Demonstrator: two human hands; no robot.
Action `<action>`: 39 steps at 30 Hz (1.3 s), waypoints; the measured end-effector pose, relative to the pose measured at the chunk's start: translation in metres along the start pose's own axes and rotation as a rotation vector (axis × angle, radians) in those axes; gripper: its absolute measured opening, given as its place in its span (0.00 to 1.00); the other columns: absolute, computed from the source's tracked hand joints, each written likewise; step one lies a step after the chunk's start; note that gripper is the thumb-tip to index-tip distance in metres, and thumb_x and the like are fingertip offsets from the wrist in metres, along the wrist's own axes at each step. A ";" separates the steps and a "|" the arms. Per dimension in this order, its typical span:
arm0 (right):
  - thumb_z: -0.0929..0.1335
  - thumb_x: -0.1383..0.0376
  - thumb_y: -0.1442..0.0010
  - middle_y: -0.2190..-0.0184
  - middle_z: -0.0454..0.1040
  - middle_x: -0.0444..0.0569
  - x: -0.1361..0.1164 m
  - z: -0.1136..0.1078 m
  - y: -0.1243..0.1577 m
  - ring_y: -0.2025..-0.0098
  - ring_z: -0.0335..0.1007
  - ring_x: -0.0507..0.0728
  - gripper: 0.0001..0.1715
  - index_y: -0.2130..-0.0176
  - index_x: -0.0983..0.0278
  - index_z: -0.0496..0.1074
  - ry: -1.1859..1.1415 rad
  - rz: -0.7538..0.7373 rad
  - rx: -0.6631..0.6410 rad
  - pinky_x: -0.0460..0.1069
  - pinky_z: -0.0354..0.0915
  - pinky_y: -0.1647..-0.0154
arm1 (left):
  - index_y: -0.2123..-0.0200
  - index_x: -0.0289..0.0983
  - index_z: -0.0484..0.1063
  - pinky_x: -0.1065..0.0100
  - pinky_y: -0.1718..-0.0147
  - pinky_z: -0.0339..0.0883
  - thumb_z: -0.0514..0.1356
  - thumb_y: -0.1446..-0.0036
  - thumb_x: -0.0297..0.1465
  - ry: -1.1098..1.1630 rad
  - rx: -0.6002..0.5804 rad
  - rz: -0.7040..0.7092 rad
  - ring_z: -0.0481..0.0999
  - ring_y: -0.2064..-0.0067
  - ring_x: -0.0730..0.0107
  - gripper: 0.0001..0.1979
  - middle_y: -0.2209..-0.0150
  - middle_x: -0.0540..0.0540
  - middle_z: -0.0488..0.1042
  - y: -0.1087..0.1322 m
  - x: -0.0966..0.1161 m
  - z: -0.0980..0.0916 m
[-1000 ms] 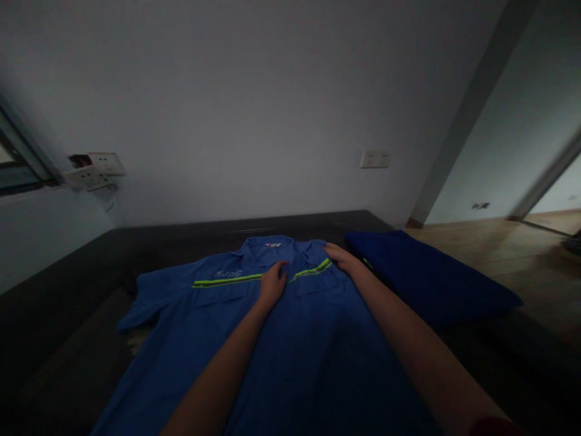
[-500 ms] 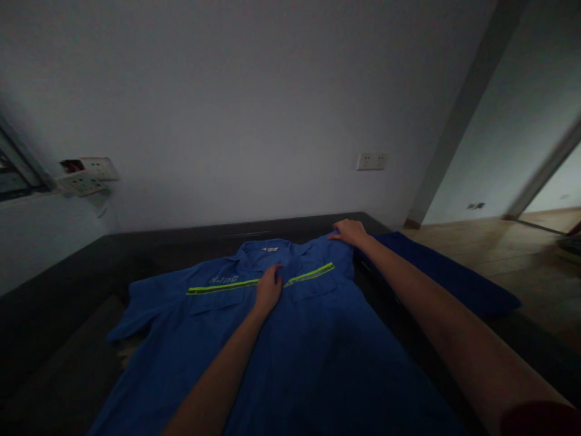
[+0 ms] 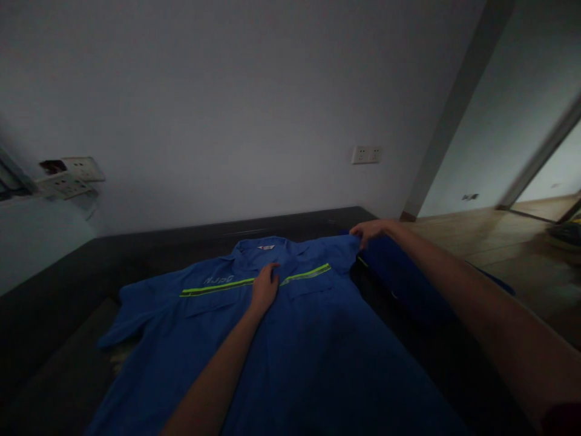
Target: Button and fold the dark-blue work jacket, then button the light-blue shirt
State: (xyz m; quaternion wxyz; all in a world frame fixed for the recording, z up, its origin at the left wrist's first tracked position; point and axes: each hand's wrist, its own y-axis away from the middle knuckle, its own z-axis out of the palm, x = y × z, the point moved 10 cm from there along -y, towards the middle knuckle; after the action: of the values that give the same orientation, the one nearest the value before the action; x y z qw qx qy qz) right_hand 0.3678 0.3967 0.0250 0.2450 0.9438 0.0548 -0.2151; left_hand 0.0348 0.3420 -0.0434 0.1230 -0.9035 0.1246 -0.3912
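A blue short-sleeved work shirt (image 3: 313, 327) with yellow-green chest stripes lies spread on a dark surface, its collar toward the wall. My left hand (image 3: 265, 286) rests on the shirt front just below the collar, its fingers bent against the cloth. At the shirt's right sleeve, my right hand (image 3: 368, 231) pinches the cloth near the sleeve's outer part. Darker blue folded cloth (image 3: 399, 278) lies under and beside my right forearm.
The dark surface (image 3: 149, 251) meets a grey wall. Sockets (image 3: 367, 155) are on the wall, and others (image 3: 68, 183) hang at the left corner. Wooden floor (image 3: 494, 233) shows at the right.
My right hand has moved outward to the right from the shoulder along the sleeve, which now extends farther right. My left hand has stayed on the shirt front. The view has shifted slightly.
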 end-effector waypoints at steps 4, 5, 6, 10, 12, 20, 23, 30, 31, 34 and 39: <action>0.76 0.70 0.64 0.82 0.74 0.41 0.014 -0.009 0.002 0.74 0.71 0.53 0.08 0.79 0.66 0.75 0.028 0.009 0.038 0.46 0.64 0.66 | 0.50 0.37 0.67 0.60 0.49 0.64 0.54 0.43 0.23 -0.022 -0.001 0.006 0.72 0.49 0.62 0.18 0.51 0.42 0.73 0.000 0.000 0.000; 0.76 0.68 0.62 0.81 0.74 0.42 0.016 -0.012 0.005 0.73 0.71 0.53 0.07 0.79 0.66 0.75 0.014 0.003 0.057 0.46 0.64 0.66 | 0.50 0.37 0.67 0.61 0.49 0.64 0.54 0.43 0.23 -0.028 -0.003 0.008 0.73 0.50 0.62 0.18 0.52 0.41 0.73 0.000 0.000 0.000; 0.75 0.67 0.60 0.79 0.74 0.42 0.016 -0.016 0.008 0.71 0.71 0.53 0.07 0.77 0.65 0.75 -0.032 -0.013 0.085 0.46 0.64 0.65 | 0.50 0.36 0.67 0.61 0.49 0.64 0.54 0.43 0.23 -0.033 -0.005 0.010 0.73 0.51 0.62 0.18 0.52 0.41 0.73 0.000 0.000 0.000; 0.72 0.62 0.49 0.66 0.77 0.48 0.011 -0.036 0.026 0.65 0.72 0.54 0.09 0.67 0.64 0.73 -0.463 -0.136 0.273 0.48 0.67 0.62 | 0.49 0.36 0.67 0.61 0.49 0.64 0.54 0.43 0.23 -0.037 -0.013 0.010 0.73 0.50 0.62 0.18 0.51 0.41 0.72 -0.001 0.001 0.000; 0.70 0.60 0.45 0.64 0.76 0.49 0.008 -0.045 0.031 0.64 0.72 0.55 0.10 0.63 0.63 0.71 -0.590 -0.180 0.391 0.49 0.68 0.62 | 0.49 0.35 0.67 0.60 0.50 0.64 0.54 0.43 0.23 -0.042 -0.016 0.003 0.72 0.50 0.60 0.18 0.51 0.40 0.72 -0.001 0.001 0.000; 0.67 0.63 0.41 0.53 0.73 0.53 -0.005 -0.072 0.021 0.50 0.68 0.59 0.11 0.57 0.63 0.70 0.105 0.015 0.780 0.50 0.63 0.50 | 0.49 0.36 0.66 0.60 0.50 0.64 0.54 0.43 0.23 -0.072 -0.017 0.010 0.73 0.51 0.61 0.18 0.51 0.40 0.72 0.002 0.007 -0.002; 0.72 0.64 0.47 0.52 0.72 0.59 0.002 -0.066 0.005 0.48 0.66 0.66 0.16 0.57 0.64 0.71 0.164 0.124 0.757 0.57 0.61 0.48 | 0.48 0.35 0.66 0.59 0.50 0.64 0.53 0.43 0.24 -0.100 -0.027 0.023 0.72 0.51 0.60 0.18 0.52 0.39 0.72 0.003 0.009 -0.001; 0.70 0.52 0.44 0.49 0.70 0.66 0.033 -0.034 -0.006 0.46 0.66 0.66 0.32 0.47 0.69 0.66 0.214 0.317 0.652 0.56 0.62 0.49 | 0.49 0.37 0.66 0.59 0.50 0.64 0.53 0.42 0.24 -0.128 -0.028 0.025 0.71 0.49 0.59 0.18 0.51 0.41 0.72 0.002 0.009 0.000; 0.69 0.51 0.44 0.49 0.70 0.68 0.040 -0.032 -0.001 0.46 0.66 0.68 0.32 0.48 0.70 0.67 0.219 0.354 0.645 0.58 0.62 0.49 | 0.49 0.38 0.66 0.59 0.50 0.64 0.53 0.42 0.25 -0.131 -0.028 0.025 0.72 0.50 0.59 0.18 0.51 0.41 0.72 0.002 0.009 0.000; 0.68 0.46 0.46 0.52 0.71 0.70 0.059 -0.024 0.018 0.47 0.67 0.70 0.32 0.55 0.70 0.72 0.228 0.434 0.618 0.60 0.63 0.51 | 0.48 0.37 0.66 0.60 0.51 0.64 0.53 0.42 0.25 -0.144 -0.033 0.022 0.72 0.51 0.59 0.18 0.51 0.41 0.72 0.003 0.009 0.000; 0.75 0.48 0.56 0.56 0.74 0.68 0.073 0.019 0.034 0.47 0.67 0.73 0.29 0.64 0.68 0.75 0.177 0.479 0.476 0.64 0.62 0.50 | 0.48 0.36 0.66 0.59 0.50 0.64 0.53 0.41 0.27 -0.153 -0.037 0.035 0.72 0.51 0.59 0.17 0.51 0.40 0.72 0.002 0.009 0.002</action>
State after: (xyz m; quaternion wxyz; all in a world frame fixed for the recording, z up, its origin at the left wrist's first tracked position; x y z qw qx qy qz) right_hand 0.4337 0.3578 -0.0065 0.0560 0.9755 -0.1990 -0.0755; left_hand 0.0419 0.3376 -0.0388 0.1222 -0.9305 0.1379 -0.3164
